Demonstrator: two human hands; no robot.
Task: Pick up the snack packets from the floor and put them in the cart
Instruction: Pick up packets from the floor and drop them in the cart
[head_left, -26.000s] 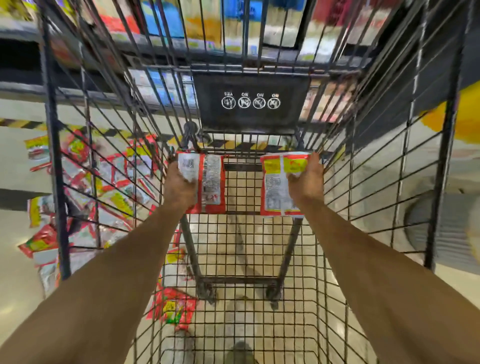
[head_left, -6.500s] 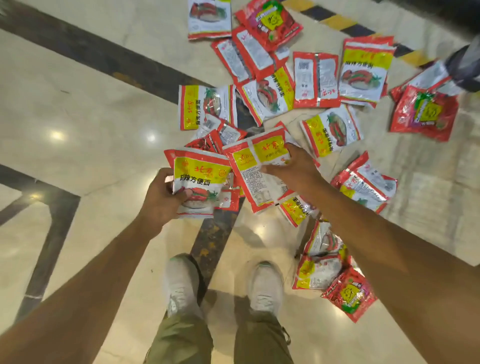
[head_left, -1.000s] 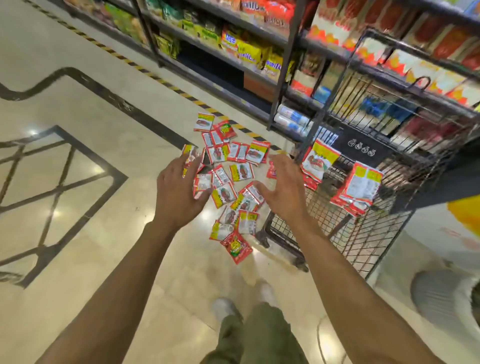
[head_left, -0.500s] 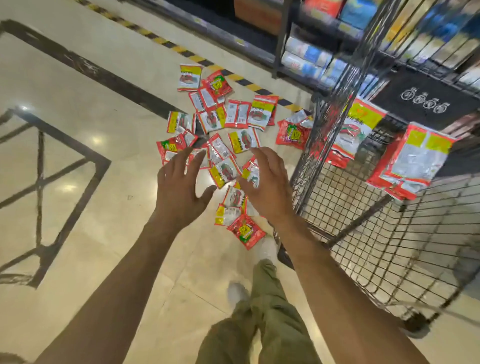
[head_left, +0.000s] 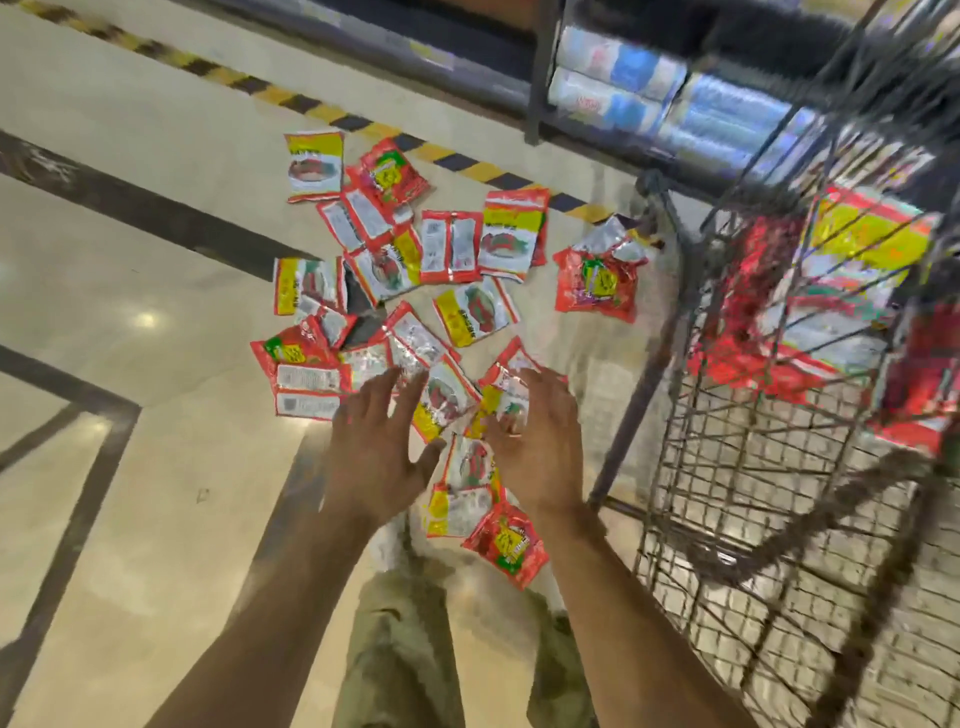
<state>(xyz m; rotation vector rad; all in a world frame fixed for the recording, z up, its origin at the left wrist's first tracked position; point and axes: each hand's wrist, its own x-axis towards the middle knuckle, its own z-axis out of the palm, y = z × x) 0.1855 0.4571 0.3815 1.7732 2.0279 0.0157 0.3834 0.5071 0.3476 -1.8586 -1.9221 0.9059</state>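
Observation:
Several red, yellow and white snack packets lie scattered on the shiny floor in the middle of the view. My left hand hovers over the near edge of the pile, fingers spread and holding nothing. My right hand is beside it, also open and empty, just above a packet. A red packet lies nearest my feet. The wire cart stands at the right, with packets inside it, blurred.
Store shelves with blue and white packs run along the top, behind a yellow and black floor stripe. Dark inlaid lines cross the floor at left. My legs stand just below the pile.
Both empty hands have dropped closer to the packets and the view has tilted down and nearer. The cart fills more of the right side.

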